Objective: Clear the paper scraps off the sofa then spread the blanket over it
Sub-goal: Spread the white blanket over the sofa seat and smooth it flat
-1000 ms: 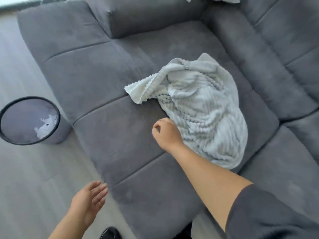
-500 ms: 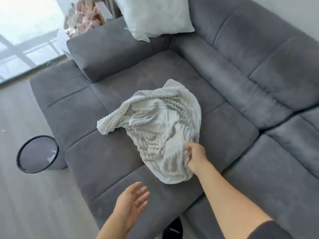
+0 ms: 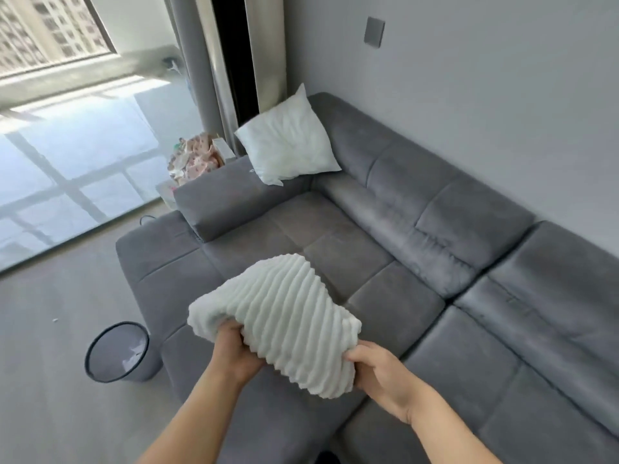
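The white ribbed blanket (image 3: 284, 313) is bunched and lifted above the grey sofa (image 3: 335, 236). My left hand (image 3: 234, 351) grips its near left edge and my right hand (image 3: 382, 373) grips its near right edge. The blanket arches up between my hands and hides part of the seat beneath it. No paper scraps show on the sofa cushions. White scraps (image 3: 132, 353) lie inside the dark round bin (image 3: 100, 370) on the floor to the left of the sofa.
A white pillow (image 3: 288, 152) leans in the sofa's back corner, above a grey bolster (image 3: 227, 202). A patterned bag (image 3: 194, 159) and curtains (image 3: 207, 78) stand behind the sofa. A tiny white speck (image 3: 54, 319) lies on the grey floor.
Both hands have taken hold of the blanket and lifted it off the seat. My view has tilted up, showing the wall, window and pillow.
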`<state>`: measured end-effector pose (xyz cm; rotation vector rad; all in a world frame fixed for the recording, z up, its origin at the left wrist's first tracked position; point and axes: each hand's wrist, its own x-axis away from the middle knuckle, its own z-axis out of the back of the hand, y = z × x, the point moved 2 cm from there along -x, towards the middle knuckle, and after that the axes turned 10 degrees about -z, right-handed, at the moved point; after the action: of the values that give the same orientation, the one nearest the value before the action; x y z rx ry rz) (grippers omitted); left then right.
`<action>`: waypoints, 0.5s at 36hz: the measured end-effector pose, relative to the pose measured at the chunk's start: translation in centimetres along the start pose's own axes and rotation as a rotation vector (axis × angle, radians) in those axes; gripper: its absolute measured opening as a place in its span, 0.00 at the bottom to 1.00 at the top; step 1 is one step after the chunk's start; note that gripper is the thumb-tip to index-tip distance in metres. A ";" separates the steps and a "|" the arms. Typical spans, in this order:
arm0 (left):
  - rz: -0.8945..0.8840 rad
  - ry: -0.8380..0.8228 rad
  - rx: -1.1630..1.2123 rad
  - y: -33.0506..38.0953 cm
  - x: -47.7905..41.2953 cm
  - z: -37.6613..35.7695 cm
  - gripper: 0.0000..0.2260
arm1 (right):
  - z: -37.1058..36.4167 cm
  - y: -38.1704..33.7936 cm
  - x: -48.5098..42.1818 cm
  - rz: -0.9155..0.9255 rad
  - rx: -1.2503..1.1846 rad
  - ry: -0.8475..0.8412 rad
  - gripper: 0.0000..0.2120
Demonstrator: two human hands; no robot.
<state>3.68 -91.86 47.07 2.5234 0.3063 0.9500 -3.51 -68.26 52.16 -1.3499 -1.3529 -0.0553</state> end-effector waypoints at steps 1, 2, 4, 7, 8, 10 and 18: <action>0.004 -0.043 -0.051 1.1 0.7 -0.5 0.10 | -0.1 -0.2 0.9 0.012 -0.023 0.021 0.23; 0.002 -0.081 -0.120 2.2 1.4 -0.9 0.10 | -0.6 -0.1 1.6 0.030 -0.067 0.040 0.24; -0.035 -0.208 -0.269 4.3 2.6 -2.5 0.14 | -1.3 0.0 2.6 0.087 -0.185 0.053 0.23; -0.128 -0.408 -0.475 7.4 4.6 -5.4 0.19 | -3.3 0.4 3.1 0.168 -0.398 0.082 0.22; -0.165 -0.474 -0.552 8.5 5.5 -5.9 0.18 | -4.7 0.5 2.9 0.176 -0.435 0.079 0.23; -0.231 -0.596 -0.685 10.9 7.3 -6.4 0.16 | -7.3 0.9 2.3 0.195 -0.449 0.196 0.28; -0.805 -0.758 -1.228 18.0 14.4 -7.9 0.10 | -15.3 -0.7 1.2 0.201 -0.299 0.926 0.38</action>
<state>10.07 -100.38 68.95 1.2342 0.3043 -0.1938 6.21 -78.33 58.57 -1.4238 -0.4326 -0.6823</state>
